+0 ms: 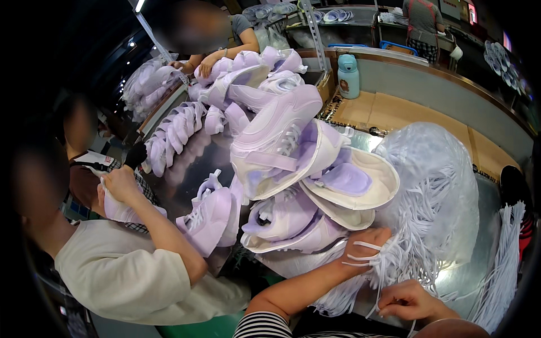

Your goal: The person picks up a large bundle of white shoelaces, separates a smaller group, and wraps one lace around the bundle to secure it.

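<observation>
My left hand (365, 251) is closed round white shoelaces (389, 256), with loose strands looping over its fingers. Close by at the table's front edge, my right hand (410, 301) pinches a thin white lace. Beyond both hands, a big clear plastic bag (437, 143) lies with a tangled mass of white laces (420, 219) spilling from it toward me. Left of the bag rises a heap of lilac and white sneaker uppers (276, 135), its lowest uppers just past my left hand. More laces (341, 290) hang below my left wrist.
A person in a cream shirt (124, 270) works at my left with a lilac upper. Another person's arm (217, 59) rests at the far end of the heap. A light blue bottle (348, 79) stands on cardboard (394, 112). A lace bundle (501, 270) hangs at the right.
</observation>
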A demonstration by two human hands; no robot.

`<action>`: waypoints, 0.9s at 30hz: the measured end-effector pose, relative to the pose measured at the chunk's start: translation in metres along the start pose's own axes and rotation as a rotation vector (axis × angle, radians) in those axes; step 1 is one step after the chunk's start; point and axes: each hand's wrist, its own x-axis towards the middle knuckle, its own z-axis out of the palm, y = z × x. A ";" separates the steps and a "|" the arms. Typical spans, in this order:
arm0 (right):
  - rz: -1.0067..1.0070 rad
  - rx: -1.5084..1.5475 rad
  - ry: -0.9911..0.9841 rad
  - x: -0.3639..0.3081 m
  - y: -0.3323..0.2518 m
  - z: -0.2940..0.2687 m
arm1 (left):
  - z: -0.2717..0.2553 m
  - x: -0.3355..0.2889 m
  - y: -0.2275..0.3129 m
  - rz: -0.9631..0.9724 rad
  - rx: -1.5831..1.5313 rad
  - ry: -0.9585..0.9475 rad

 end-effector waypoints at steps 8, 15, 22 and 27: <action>-0.075 -0.498 0.240 -0.001 0.005 0.019 | -0.006 0.001 0.005 -0.011 -0.002 0.014; -0.313 -0.542 0.541 0.010 0.012 0.003 | -0.012 -0.002 0.007 -0.016 -0.048 0.091; -0.112 -0.298 0.503 0.002 0.026 -0.003 | -0.001 -0.002 0.007 0.034 -0.107 0.115; 0.031 0.060 0.652 0.000 0.034 0.003 | -0.002 0.001 0.012 0.105 -0.076 0.105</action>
